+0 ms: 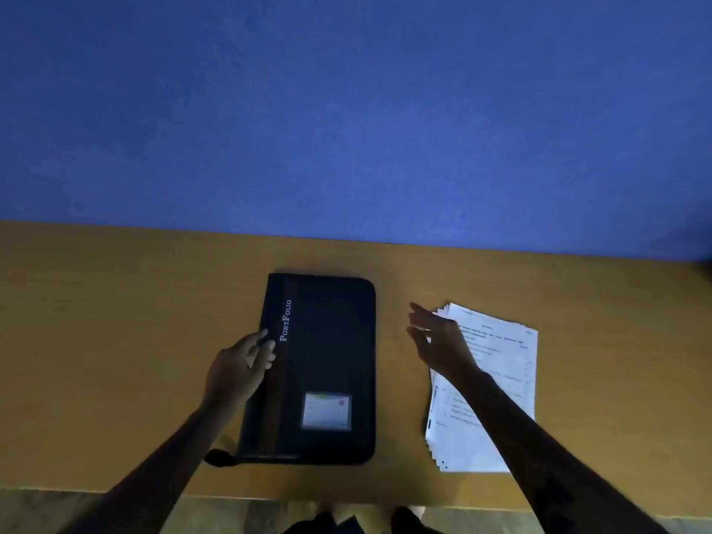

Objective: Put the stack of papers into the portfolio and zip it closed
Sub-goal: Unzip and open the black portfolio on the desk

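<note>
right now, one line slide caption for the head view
Left hand rests on the closed portfolio while the open right hand hovers over the stack of papers.

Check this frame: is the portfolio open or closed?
Closed. The portfolio lies flat, front cover up, on the table; the papers are outside it.

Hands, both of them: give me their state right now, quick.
Left hand: fingers rest on the closed portfolio at its left edge; a grip cannot be told.
Right hand: open, fingers spread, holding nothing, over the left edge of the stack of papers.
</note>
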Motion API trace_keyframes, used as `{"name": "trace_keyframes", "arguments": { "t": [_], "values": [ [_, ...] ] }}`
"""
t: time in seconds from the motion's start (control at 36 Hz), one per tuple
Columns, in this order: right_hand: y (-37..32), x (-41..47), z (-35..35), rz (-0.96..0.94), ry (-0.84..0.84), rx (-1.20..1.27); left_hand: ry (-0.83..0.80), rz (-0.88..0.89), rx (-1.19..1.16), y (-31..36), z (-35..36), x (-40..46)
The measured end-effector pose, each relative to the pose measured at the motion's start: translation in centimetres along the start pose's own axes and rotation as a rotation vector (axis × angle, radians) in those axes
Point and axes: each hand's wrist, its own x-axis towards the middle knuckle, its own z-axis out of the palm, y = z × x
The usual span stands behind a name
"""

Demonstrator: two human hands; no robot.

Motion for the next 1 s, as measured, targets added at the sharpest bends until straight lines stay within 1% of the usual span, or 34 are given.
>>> {"name": "trace_keyframes", "arguments": {
  "t": [0.06,0.22,0.42,0.47,0.58,0.67,0.81,0.89,1.0],
  "values": [
    [-1.3,2.2,1.1,0.000,-0.065,0.048,-0.010,-0.045,-0.058,-0.4,-0.5,1.4],
    [-6.1,9.8,5.9,-0.063,-0.283,0.050,-0.004,-0.037,-0.064,-1.6,-0.5,6.2],
    [-10.3,18.0,12.4,-0.196,-0.366,0.060,0.006,0.011,-0.060,-3.3,1.3,11.4],
    [-10.9,19.8,13.9,-0.255,-0.386,0.029,0.032,0.024,-0.050,-3.7,1.9,12.6],
    [-11.6,22.6,16.3,-0.293,-0.433,-0.049,0.073,0.016,-0.092,-4.2,2.8,14.7],
    [-11.8,24.2,17.6,-0.342,-0.500,-0.119,0.080,0.006,-0.110,-4.5,3.1,16.2],
    [-12.2,25.7,18.5,-0.513,-0.638,-0.175,0.059,-0.009,-0.125,-4.5,3.4,18.1],
    [-12.3,26.5,18.6,-0.572,-0.666,-0.166,0.047,0.015,-0.089,-4.6,3.6,18.9],
    [-12.1,27.0,19.0,-0.590,-0.655,-0.167,0.056,-0.004,-0.090,-4.9,3.8,19.6]
  ]
}}
